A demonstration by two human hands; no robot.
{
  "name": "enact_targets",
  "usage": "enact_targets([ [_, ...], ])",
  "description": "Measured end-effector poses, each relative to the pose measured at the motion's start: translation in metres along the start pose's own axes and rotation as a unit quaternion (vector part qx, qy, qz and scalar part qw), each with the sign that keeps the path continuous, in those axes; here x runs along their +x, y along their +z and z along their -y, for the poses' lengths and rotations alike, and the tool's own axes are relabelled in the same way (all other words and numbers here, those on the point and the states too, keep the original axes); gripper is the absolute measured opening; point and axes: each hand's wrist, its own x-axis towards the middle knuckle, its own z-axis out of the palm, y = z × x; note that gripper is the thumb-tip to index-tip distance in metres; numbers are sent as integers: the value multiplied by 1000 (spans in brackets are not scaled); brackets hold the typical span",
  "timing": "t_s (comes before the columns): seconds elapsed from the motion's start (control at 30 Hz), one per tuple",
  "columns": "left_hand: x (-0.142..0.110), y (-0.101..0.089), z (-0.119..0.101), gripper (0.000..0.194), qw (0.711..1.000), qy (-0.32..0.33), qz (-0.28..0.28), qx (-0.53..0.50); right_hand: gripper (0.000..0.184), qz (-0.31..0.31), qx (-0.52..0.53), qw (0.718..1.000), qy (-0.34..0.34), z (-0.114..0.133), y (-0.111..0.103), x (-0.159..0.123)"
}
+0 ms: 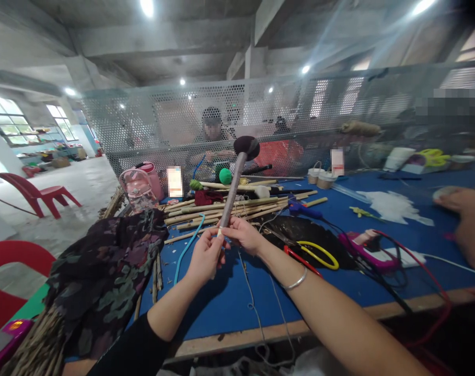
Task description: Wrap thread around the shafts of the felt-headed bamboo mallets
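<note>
Both of my hands are closed on a stick wrapped in grey yarn, which leans up and away from me. Its far end carries a dark round head. My left hand pinches the pale lower end, while my right hand grips just above it on the right. Grey yarn trails below my hands over the blue table and its front edge. Several bare sticks lie behind my hands. Scissors with yellow and red handles rest right of my right forearm.
A blue glue gun and a purple power strip with cords lie to the right. Patterned dark cloth covers the left side. Behind the table stands a perforated metal screen. Another person's hand is at far right.
</note>
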Motion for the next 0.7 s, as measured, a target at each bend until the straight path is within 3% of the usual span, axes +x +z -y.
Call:
enact_targets([
  [0.2, 0, -2, 2, 39, 993, 53, -88, 56, 37, -44, -8, 999, -14, -1, 2, 1],
  [0.37, -1, 0, -6, 34, 1000, 20, -16, -10, 37, -2, -2, 1000, -4, 6, -2, -4],
  [0.5, 0, -1, -4, 32, 999, -47, 24, 7, 34, -17, -34, 999, -3, -1, -2, -2],
  [0.57, 1, -2, 1, 30, 997, -40, -15, 58, 36, -33, -45, 998, -1, -8, 1, 2],
  [0.7, 3, -3, 7, 31, 987, 36, -106, 113, 39, -56, -54, 997, -15, -11, 5, 7],
])
